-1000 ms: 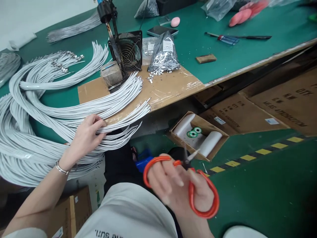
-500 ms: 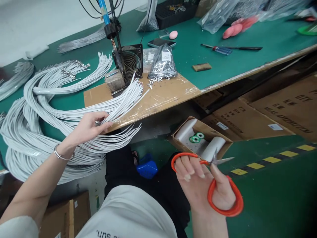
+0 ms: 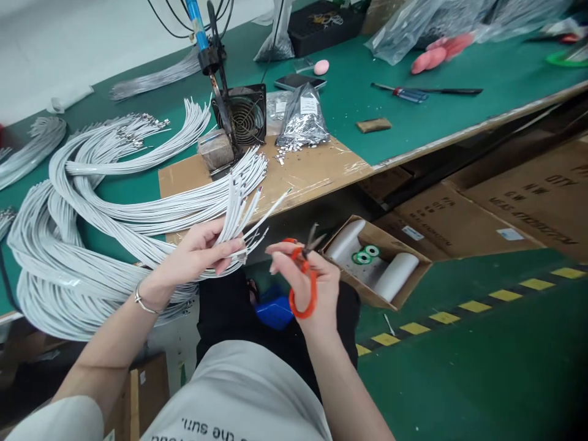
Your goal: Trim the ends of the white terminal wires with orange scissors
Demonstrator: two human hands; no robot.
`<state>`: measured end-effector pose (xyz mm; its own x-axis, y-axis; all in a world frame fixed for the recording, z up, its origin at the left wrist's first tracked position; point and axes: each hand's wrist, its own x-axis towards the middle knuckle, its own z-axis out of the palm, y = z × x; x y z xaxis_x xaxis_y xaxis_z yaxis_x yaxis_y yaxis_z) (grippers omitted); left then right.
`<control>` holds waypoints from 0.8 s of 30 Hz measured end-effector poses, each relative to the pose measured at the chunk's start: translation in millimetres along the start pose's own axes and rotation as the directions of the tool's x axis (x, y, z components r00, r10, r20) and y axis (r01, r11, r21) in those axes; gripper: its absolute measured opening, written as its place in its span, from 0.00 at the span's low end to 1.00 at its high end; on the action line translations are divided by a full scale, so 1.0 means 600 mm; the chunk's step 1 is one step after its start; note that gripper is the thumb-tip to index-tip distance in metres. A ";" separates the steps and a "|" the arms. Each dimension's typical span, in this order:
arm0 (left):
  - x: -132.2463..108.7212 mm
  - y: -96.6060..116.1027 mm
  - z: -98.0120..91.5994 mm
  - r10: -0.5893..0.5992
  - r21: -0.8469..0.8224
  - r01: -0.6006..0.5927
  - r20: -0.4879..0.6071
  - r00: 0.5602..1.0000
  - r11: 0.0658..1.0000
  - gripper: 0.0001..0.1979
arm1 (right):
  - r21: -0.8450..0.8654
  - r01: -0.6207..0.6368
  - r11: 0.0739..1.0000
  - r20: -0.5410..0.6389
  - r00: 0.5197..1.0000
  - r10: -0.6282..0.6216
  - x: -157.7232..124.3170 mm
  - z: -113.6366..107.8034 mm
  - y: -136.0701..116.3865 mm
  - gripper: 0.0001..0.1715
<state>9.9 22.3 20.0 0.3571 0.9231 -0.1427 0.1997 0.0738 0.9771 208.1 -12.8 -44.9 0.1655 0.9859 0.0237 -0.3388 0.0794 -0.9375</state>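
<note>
My left hand (image 3: 202, 248) is closed around a group of white cables (image 3: 236, 211) near their cut ends, which fan out past the fingers. Those cables belong to a large looped bundle (image 3: 46, 263) that spreads over the left side of the bench. In my right hand (image 3: 316, 288) are orange-handled scissors (image 3: 307, 260), with the thumb through one loop and the blades pointing up and away from me. The scissors are a short way right of the cable ends, apart from them. Another part of the bundle (image 3: 193, 205) lies on the cardboard sheet (image 3: 321, 174).
A soldering iron on a stand (image 3: 215, 79) rises by a small black fan (image 3: 245, 116). Near it sits a bag of small metal parts (image 3: 303, 116), some spilled. Screwdrivers (image 3: 408, 94) lie farther right. Below the bench edge is an open carton (image 3: 404, 300) with rolls and spools.
My left hand has moved right and lifted some cable ends away from the bundle. My right hand has swung up and left with the scissors, turning over, toward those ends.
</note>
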 end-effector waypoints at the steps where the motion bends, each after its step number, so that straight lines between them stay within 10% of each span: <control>1: -0.005 -0.005 0.005 0.020 -0.003 -0.020 -0.036 0.999 1.000 0.17 | -0.015 0.022 1.000 0.032 0.999 -0.021 -0.003 0.015 0.000 0.09; 8: -0.001 -0.026 0.019 0.036 0.011 -0.035 -0.048 0.998 0.999 0.16 | -0.186 0.185 0.965 0.042 0.983 -0.180 -0.019 0.058 0.024 0.07; 24: 0.003 -0.027 0.015 0.023 0.371 -0.085 0.167 0.986 0.925 0.14 | 0.048 0.003 0.999 -0.052 0.999 -0.001 -0.047 0.011 0.069 0.13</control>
<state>15.3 19.1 2.6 0.5091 0.8485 -0.1445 0.4931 -0.1499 0.8570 183.2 -36.1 -81.9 0.2132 0.9770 0.0063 -0.3828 0.0895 -0.9195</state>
